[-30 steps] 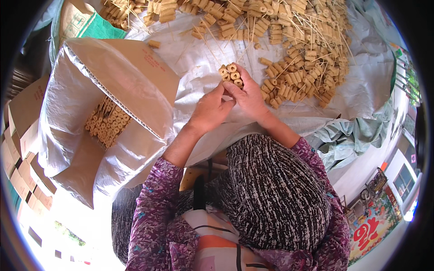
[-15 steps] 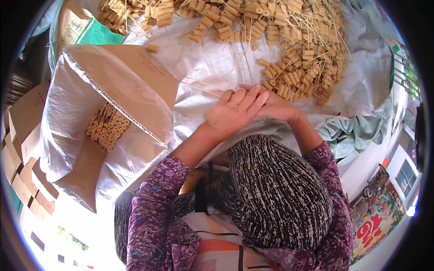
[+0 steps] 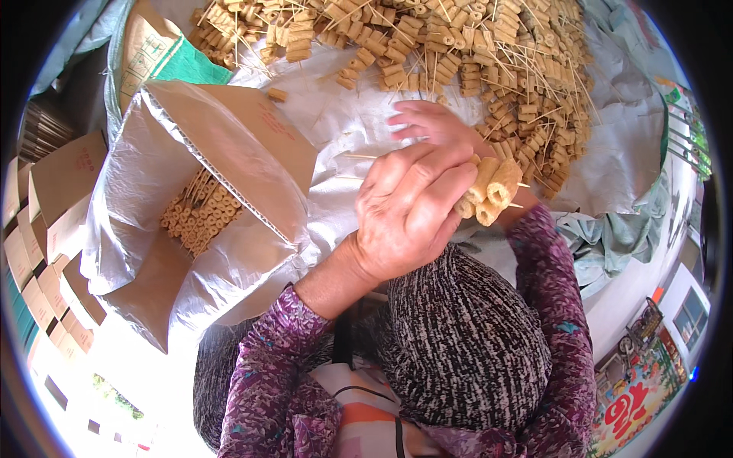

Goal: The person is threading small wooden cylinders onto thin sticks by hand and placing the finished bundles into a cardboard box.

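Observation:
My left hand is closed around a few skewers of tube-shaped tan food; their ringed ends stick out to the right and thin stick tips show on both sides. Just behind it, my right hand has its fingers stretched out toward the left, nothing visible in them. Part of the right hand is hidden by the left. Beyond both hands, a large heap of the same skewers covers the far side of the white sheet.
On the left stands an open cardboard box with a clear plastic liner; skewers are stacked inside. Behind it is a green-and-tan sack. More cartons line the far left. One loose piece lies near the box.
The hands were together over the sheet, hiding what they held. Now the left hand has come nearer with the skewers showing, and the right hand has separated, fingers extended.

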The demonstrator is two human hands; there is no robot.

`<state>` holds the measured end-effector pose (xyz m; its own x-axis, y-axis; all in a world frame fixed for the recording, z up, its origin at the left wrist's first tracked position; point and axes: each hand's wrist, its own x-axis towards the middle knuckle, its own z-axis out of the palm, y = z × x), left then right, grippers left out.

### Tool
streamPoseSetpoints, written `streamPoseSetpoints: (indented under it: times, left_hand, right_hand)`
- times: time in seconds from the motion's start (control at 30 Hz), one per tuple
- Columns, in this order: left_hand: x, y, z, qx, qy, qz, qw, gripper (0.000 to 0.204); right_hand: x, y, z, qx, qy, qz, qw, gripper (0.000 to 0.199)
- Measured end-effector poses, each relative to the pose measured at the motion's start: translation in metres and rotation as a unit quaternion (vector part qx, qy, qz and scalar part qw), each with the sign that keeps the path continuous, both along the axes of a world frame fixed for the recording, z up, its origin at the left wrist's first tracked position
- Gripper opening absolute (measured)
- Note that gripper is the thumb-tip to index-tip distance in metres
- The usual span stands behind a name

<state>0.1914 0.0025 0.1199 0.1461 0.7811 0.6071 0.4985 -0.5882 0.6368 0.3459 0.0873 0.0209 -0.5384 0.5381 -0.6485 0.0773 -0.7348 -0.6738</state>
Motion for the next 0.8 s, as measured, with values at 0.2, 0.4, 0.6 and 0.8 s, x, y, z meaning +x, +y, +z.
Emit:
streamPoseSetpoints:
  times: [0.2,0.4,0.6,0.8]
  left_hand:
    - [-0.017,-0.023,0.044,-0.183,0.026,0.035,0.982,0.073]
    - [-0.028,-0.035,0.022,-0.285,-0.199,0.048,0.936,0.068]
    - [-0.030,-0.013,0.001,-0.390,-0.379,0.060,0.837,0.056]
    - [-0.020,0.022,-0.026,-0.464,-0.483,0.102,0.736,0.054]
  right_hand:
    - [-0.105,0.005,-0.057,-0.047,0.037,-0.243,0.968,0.036]
    - [-0.110,0.024,-0.073,-0.021,0.044,-0.299,0.953,0.027]
    - [-0.057,-0.018,-0.017,0.041,0.031,-0.260,0.964,0.025]
    - [-0.011,-0.053,0.046,0.108,0.059,-0.183,0.975,0.028]
